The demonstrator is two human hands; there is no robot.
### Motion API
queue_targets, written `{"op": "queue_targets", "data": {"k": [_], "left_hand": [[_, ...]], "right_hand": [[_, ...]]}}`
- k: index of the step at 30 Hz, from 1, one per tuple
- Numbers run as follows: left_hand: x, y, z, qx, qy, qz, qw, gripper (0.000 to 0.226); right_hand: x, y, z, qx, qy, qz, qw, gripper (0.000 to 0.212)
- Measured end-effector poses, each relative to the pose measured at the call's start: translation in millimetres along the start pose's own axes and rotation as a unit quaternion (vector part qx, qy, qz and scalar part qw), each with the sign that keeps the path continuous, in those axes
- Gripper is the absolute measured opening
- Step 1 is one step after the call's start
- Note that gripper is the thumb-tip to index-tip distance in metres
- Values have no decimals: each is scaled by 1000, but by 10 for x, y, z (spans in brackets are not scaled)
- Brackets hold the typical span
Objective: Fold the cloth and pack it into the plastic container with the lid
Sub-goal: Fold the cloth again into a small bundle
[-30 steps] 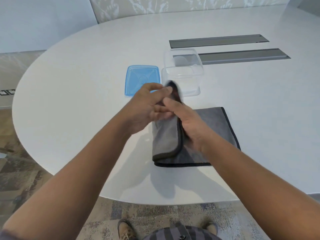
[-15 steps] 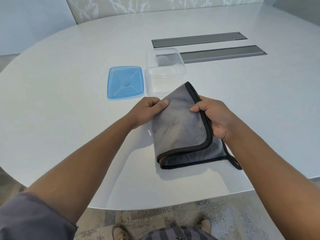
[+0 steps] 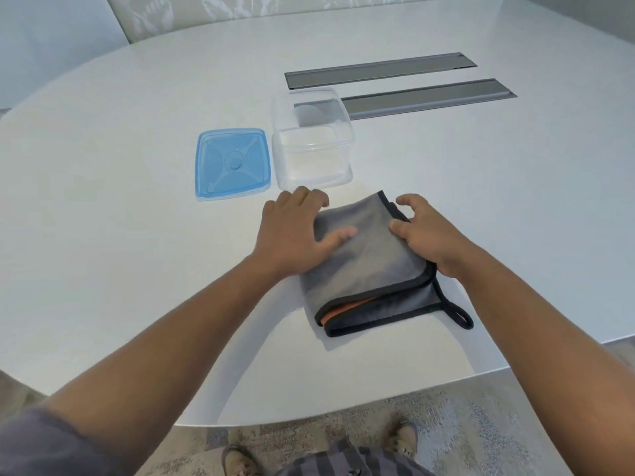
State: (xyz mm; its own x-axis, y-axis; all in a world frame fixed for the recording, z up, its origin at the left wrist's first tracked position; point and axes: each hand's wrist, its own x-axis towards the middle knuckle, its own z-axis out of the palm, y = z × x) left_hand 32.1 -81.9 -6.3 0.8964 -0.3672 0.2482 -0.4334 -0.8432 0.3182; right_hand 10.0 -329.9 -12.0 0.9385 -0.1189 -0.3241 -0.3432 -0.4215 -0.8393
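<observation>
A grey cloth [image 3: 371,266] with black trim lies folded on the white table [image 3: 137,255], an orange inner layer showing at its near edge and a black loop at its near right corner. My left hand [image 3: 292,231] presses flat on the cloth's left side, thumb on top. My right hand [image 3: 422,235] rests on the cloth's right edge with fingers loosely bent. Just beyond the cloth stands a clear plastic container [image 3: 312,142], open and empty. Its blue lid [image 3: 232,163] lies flat to the left of it.
Two long grey cable hatches [image 3: 426,97] are set into the table behind the container. The table's rounded near edge runs just behind the cloth's near side, with patterned carpet and my shoes below it.
The raised top flap of the cloth has been laid down to the right, completing a fold. Both hands have let go of the flap and now rest on the flattened cloth.
</observation>
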Motion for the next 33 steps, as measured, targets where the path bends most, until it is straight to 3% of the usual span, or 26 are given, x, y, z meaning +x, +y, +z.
{"op": "queue_targets", "data": {"k": [4,7,11,20,24,26,30,33], "left_hand": [[-578,499,-10,-23,-72,-15,997,90],[-902,613,97,19,-122,8,992,81],[-1016,535,173,-16,-136,18,990,82],[-944,335,214,24,-231,67,970,96],[-887,289,176,15,-297,71,952,105],[-887,275,161,9,-314,78,946,101],[-903,303,177,-23,-306,69,949,69],[-890,333,145,-40,-315,61,946,61]], "right_hand": [[4,48,2,14,20,16,1000,51],[7,80,-6,36,34,19,999,52],[-36,106,4,53,59,16,997,55],[-225,61,125,-140,106,-44,984,69],[-249,3,40,-171,71,-52,981,52],[-256,8,19,-204,46,-45,977,39],[-313,-30,45,-275,42,-52,959,26],[-406,-104,129,-439,46,-40,896,18]]}}
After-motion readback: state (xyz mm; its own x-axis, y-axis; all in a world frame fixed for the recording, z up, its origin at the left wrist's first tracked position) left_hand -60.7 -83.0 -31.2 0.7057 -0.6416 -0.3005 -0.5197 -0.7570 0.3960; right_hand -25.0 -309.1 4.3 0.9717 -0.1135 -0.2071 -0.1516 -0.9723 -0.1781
